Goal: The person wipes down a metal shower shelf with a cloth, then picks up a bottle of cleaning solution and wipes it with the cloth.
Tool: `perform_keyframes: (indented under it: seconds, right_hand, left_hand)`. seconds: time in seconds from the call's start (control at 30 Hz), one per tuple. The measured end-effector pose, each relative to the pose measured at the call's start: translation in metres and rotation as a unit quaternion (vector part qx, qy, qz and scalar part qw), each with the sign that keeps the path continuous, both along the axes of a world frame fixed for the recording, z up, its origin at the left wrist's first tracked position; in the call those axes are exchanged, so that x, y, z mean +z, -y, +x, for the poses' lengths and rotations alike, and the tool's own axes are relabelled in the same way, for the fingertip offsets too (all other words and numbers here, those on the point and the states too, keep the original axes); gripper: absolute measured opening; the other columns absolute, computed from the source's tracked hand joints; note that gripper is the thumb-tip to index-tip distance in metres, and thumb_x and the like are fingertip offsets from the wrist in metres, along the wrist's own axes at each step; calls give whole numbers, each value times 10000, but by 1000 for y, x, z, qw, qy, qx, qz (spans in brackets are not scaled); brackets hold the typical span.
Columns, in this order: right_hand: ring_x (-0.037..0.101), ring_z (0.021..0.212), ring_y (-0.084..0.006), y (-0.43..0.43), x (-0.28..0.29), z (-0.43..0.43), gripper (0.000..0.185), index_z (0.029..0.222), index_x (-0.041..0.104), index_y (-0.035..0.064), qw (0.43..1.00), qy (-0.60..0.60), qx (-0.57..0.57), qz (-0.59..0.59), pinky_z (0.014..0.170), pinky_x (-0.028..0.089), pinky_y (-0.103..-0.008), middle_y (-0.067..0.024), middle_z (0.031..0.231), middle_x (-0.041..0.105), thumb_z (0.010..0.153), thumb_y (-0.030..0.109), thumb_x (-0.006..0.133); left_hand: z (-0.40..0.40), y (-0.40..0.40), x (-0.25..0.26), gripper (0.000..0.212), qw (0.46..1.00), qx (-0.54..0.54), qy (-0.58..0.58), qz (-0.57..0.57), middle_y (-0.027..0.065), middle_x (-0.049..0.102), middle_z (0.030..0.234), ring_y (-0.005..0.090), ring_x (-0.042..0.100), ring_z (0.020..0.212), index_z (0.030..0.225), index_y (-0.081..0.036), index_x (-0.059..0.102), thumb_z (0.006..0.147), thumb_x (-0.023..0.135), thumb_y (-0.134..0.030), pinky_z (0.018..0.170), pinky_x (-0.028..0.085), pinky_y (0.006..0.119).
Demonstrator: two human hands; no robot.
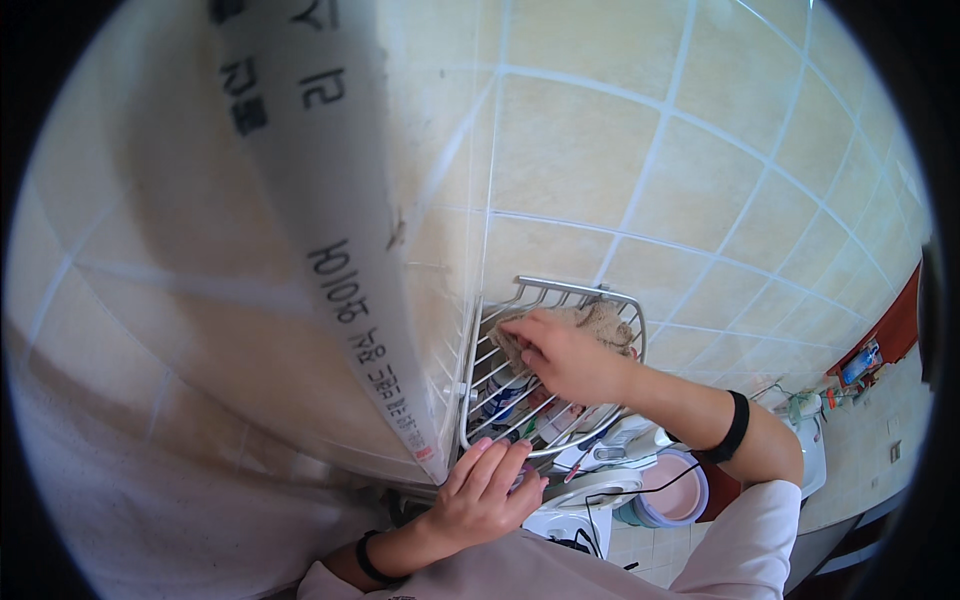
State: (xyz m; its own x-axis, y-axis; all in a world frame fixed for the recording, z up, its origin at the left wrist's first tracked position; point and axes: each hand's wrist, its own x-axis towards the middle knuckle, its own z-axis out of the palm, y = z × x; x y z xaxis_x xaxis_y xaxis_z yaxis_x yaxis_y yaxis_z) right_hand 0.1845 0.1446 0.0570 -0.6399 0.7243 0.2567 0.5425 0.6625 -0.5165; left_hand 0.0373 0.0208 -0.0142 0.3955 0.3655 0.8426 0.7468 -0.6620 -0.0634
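Note:
A metal wire corner rack (630,296) is mounted where two tiled walls meet. Bunched on its bars lies a beige terry cloth (600,326). My right hand (566,356) grips the cloth's left part, fingers bent into the fabric against the bars. At the rack's near rim, my left hand (484,491) has its fingers hooked over the metal, palm down. A small purple-pink thing (523,478) shows by its index finger and thumb; whether it is touched is unclear. Below the bars, a blue-and-white container (501,397) and other bottles are partly hidden.
A white pipe (330,187) bearing printed writing runs down close on the left. Below are a white toilet (592,487), a pink bucket (671,487) and a black cable (652,491). At right are a white washbasin (814,454) and a reddish-brown ledge with small items.

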Motion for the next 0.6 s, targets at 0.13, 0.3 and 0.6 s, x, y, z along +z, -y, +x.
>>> perform_keyframes:
  seconds: [0.13, 0.3, 0.6]
  right_hand:
    - [493, 808, -303, 18, 1, 5, 377, 1097, 466, -32, 986, 127, 48, 95, 721, 409, -352, -152, 902, 461, 730, 22, 533]
    - [492, 828, -305, 26, 2, 7, 429, 1134, 437, -38, 975, 168, 25, 143, 735, 408, -350, -157, 918, 448, 739, 81, 556]
    - [457, 990, -296, 19, 3, 6, 463, 1150, 427, -42, 967, 189, 41, 164, 841, 382, -355, -167, 1194, 428, 806, 260, 500]
  left_hand:
    - [0, 0, -2, 128, 1000, -2, -1, 0, 95, 525, 1002, 245, 469, 925, 704, -157, 578, 653, 636, -259, 865, 361, 383]
    - [0, -1, -2, 129, 1000, -1, 0, 1, 94, 525, 1000, 246, 472, 920, 706, -160, 575, 652, 635, -260, 863, 363, 383]
    - [2, -1, 1, 125, 999, 30, -1, 11, 66, 556, 984, 196, 509, 909, 725, -139, 555, 732, 582, -261, 878, 372, 341]
